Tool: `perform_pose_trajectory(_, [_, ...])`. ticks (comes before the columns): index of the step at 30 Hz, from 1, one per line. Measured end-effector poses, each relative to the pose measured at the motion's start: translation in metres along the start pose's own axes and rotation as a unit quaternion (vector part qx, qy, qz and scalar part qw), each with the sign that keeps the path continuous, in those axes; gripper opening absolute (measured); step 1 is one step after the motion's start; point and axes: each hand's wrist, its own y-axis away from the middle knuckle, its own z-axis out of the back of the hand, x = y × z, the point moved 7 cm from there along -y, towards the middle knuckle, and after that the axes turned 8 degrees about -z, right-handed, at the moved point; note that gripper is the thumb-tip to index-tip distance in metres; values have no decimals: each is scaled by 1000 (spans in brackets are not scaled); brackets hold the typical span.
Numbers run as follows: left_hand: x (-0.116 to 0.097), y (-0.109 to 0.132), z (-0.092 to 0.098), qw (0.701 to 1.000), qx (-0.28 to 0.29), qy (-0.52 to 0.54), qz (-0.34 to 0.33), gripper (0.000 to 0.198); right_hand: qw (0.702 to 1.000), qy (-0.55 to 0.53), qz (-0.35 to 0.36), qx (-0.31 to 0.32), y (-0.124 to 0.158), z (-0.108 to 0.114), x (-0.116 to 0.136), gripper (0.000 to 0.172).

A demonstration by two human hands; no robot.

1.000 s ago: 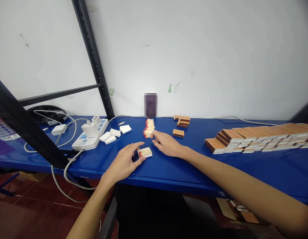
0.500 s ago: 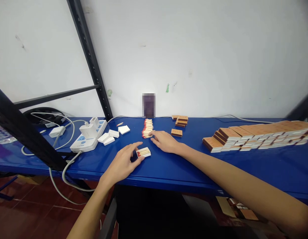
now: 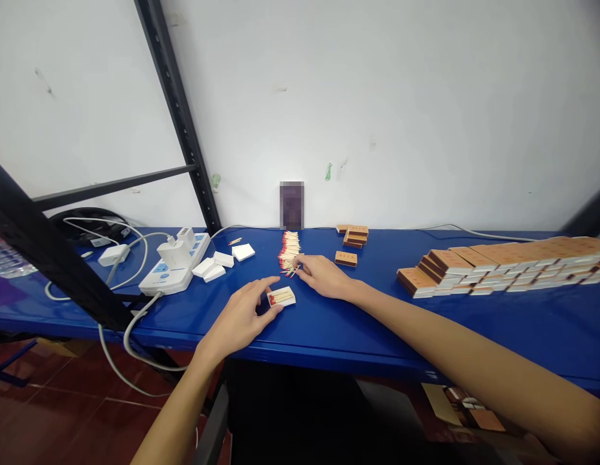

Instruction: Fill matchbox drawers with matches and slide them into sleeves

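A white matchbox tray [image 3: 281, 297] lies on the blue tabletop with several red-tipped matches in it. My left hand [image 3: 241, 314] curves around its left end, the thumb at the near edge and the index finger stretched past the far side. Beyond the tray, a long heap of loose matches [image 3: 290, 245] reaches toward the wall. At its near right end, my right hand [image 3: 323, 276] has thumb and forefinger pinched on a few matches, whose red tips show just left of the fingers. Their exact number is hidden.
Several white trays [image 3: 214, 268] lie left of the matches, beside a power strip [image 3: 171, 265] with cables. Closed matchboxes [image 3: 346, 259] sit to the right; a long stack of matchboxes [image 3: 503, 261] fills the far right. A black shelf post [image 3: 181, 116] rises at left.
My right hand has drawn slightly toward me and right from the heap, with a few matches at its fingertips. My left hand stays around the tray. The view has shifted slightly.
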Motion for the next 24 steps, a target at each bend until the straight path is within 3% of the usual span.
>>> perform_pose_trajectory(13, [-2,1,1,1000,-3,2,2,47,997,45,-19,-59,2,2,-6,39])
perform_pose_trajectory(24, [-2,0,1,1000,-1,-1,2,46,997,63,-18,-43,1,0,-6,14])
